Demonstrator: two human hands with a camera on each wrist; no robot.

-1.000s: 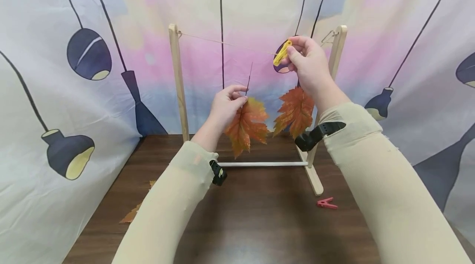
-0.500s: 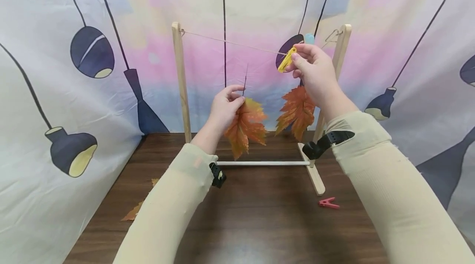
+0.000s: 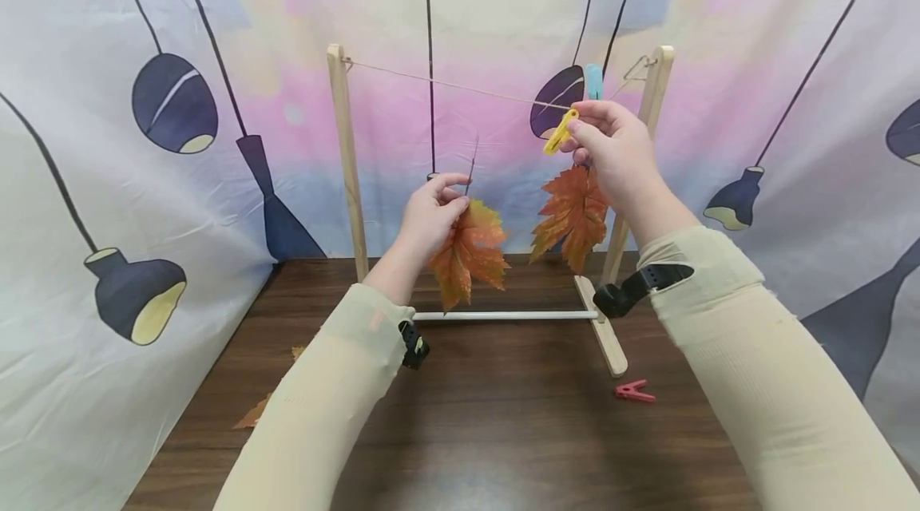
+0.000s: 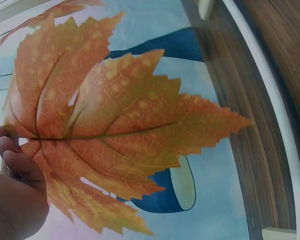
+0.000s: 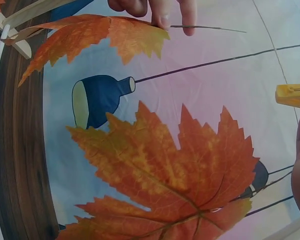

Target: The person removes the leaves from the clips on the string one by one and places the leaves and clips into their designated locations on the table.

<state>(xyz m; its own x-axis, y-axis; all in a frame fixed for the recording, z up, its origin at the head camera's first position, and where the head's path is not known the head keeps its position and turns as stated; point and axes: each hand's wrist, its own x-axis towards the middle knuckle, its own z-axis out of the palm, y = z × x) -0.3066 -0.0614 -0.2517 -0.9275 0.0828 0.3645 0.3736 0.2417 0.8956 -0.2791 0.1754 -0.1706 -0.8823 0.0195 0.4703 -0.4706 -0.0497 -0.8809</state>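
My left hand [image 3: 429, 215] pinches the stem of an orange leaf [image 3: 470, 251] between thumb and fingers, the thin stem tip pointing up below the string [image 3: 460, 86]. My right hand [image 3: 618, 148] pinches a yellow clothespin [image 3: 561, 132] at the string, which bends down there; whether it grips the string I cannot tell. A second leaf [image 3: 572, 215] hangs under my right hand, and a light blue clothespin [image 3: 593, 81] stands just above that hand. In the left wrist view the held leaf [image 4: 115, 115] spreads out from my fingertips. The right wrist view shows both leaves and part of the yellow clothespin [image 5: 290, 94].
Wooden posts [image 3: 347, 168] hold up the string at both sides, with a white bar [image 3: 503, 315] low between them. A pink clothespin [image 3: 635, 391] lies on the brown table [image 3: 489, 431] near the right foot. Another leaf [image 3: 253, 413] lies partly behind my left sleeve.
My right hand has moved down and slightly right with the yellow clothespin, and the light blue clothespin has come into sight. My left hand and its leaf have shifted slightly left and down.
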